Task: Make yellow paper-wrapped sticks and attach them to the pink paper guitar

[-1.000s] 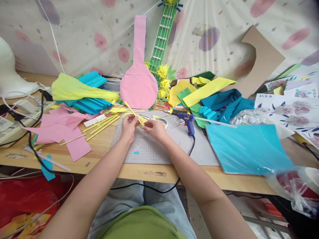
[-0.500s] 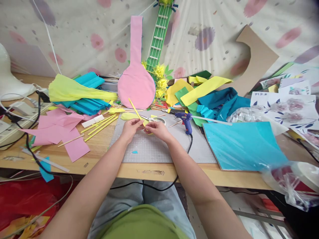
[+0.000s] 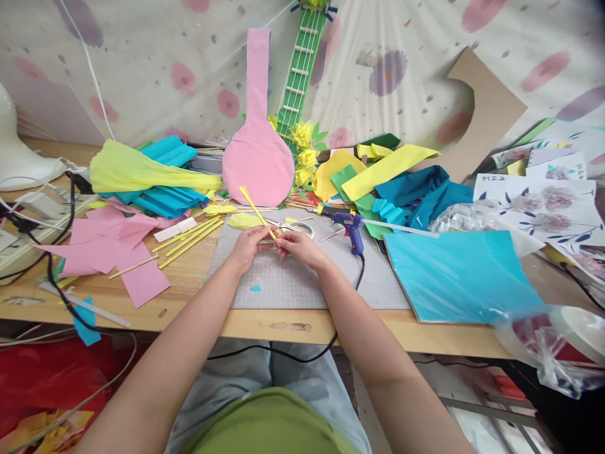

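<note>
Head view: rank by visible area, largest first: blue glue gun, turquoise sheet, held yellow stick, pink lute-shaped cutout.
1. Turquoise sheet
2. Pink lute-shaped cutout
3. Blue glue gun
4. Held yellow stick, partly hidden

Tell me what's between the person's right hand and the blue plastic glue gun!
In the head view, a thin, pale stick lies on the grey gridded cutting mat between the right hand and glue gun, with white-handled metal scissors beyond the hand.

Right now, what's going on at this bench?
A person's left hand and right hand pinch a slim yellow piece above the grey mat. Scissors lie just behind the hands, a blue glue gun sits to the right, and yellow sticks lie to the left.
</note>
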A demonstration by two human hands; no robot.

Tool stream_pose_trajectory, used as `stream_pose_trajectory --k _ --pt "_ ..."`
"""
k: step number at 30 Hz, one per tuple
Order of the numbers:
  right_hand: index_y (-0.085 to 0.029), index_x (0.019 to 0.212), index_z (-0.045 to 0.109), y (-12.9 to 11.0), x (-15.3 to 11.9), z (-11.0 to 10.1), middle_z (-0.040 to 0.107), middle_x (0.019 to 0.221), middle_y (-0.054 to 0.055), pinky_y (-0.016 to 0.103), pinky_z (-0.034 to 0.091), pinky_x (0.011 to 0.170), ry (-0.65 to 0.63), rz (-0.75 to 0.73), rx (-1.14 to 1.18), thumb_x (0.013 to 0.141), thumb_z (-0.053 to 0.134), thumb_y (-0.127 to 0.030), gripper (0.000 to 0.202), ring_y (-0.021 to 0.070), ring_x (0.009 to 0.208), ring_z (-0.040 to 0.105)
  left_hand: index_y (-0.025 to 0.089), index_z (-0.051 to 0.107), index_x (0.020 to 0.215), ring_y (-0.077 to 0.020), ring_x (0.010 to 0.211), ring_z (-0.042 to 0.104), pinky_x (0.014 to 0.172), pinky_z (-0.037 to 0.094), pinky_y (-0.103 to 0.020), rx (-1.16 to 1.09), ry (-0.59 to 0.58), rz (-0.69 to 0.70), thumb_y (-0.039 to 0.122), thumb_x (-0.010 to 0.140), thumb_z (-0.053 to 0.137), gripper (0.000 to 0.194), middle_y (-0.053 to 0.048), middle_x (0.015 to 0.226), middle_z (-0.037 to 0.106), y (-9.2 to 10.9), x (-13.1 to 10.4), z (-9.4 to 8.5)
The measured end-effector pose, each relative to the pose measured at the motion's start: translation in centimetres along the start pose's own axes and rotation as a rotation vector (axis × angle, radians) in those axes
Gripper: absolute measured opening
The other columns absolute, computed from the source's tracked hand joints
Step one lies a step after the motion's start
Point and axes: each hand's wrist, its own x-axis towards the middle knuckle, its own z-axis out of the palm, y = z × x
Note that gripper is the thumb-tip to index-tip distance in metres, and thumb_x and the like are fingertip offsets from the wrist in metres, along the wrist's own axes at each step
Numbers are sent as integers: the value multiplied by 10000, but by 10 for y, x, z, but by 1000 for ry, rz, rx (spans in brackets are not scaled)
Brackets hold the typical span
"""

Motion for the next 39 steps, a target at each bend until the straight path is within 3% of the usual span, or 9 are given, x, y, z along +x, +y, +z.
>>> stream_pose_trajectory --k 4,9,15,19,25,31,36,39 --pt "-147 692 543 0 -1 1 576 609 -16 209 447 542 -79 12 -51 690 577 -453 308 60 506 518 126 653 672 -118 586 568 657 484 -292 40 98 50 353 558 730 266 -28 661 628 -4 2 1" --pt "-150 658 540 5 2 5 580 592 -13 182 406 489 -28 -5 -228 720 562 -389 248 55 484 497 122 597 565 -101 546 550 632 476 -268 65 200 42 342 480 768 291 -7 571 599 -6 3 4" --pt "-152 664 551 0 -2 -2 563 565 -20 187 412 517 -109 10 -315 775 476 -323 218 61 492 502 136 672 769 -142 682 606 651 500 -282 28 131 -14 398 547 724 347 -66 789 667 2 1 1" --pt "-147 704 570 -7 -8 -7 601 629 6 205 438 559 -213 57 -300 776 478 -374 256 75 540 534 126 669 725 -143 666 613 667 504 -293 2 190 15 331 512 754 308 -60 733 668 1 1 -2" --pt "-163 815 556 -1 -3 0 619 690 -3 207 412 553 72 -82 -375 700 580 -418 281 88 582 540 117 623 597 -124 555 582 618 500 -296 35 221 7 302 448 782 286 -32 614 634 -4 2 3" --pt "-176 712 486 3 0 4 560 560 -35 196 353 482 116 -69 -398 702 570 -352 195 77 483 482 122 648 734 -126 592 598 599 498 -273 53 147 4 392 548 726 338 -43 697 651 -2 0 2" --pt "-172 674 482 4 -1 0 547 547 -38 193 345 479 73 -73 -429 687 590 -374 229 73 480 470 112 647 672 -122 574 591 623 496 -279 87 248 45 394 541 724 320 -45 682 656 -2 1 2" --pt "-171 694 493 6 0 2 548 564 -31 199 357 487 72 -86 -406 707 563 -428 267 77 489 479 112 649 636 -127 547 586 619 495 -286 112 235 27 382 537 727 298 -42 629 649 -3 1 4"
